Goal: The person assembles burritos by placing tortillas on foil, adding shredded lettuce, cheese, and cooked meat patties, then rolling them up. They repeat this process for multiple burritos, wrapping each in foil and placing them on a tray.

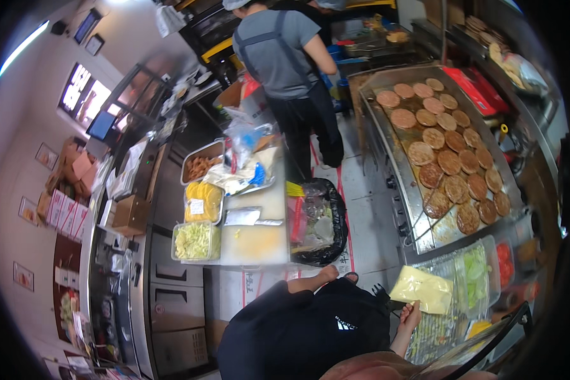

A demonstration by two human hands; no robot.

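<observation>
A pale yellow sheet of wrapping paper [422,289] is pinched at its lower left edge by the fingers of the right hand [411,315]. It is a flat, slightly creased rectangle, tilted so its long side runs from upper left down to lower right. It hangs just above a wire rack [432,332], beside a clear tub of green lettuce leaves [475,273]. The sheet looks plain and unfolded, and nothing lies on it.

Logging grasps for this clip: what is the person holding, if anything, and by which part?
The right hand holds a pale yellow sheet, like a wrapper, pinched at its lower left corner. The left hand is not in view.
</observation>
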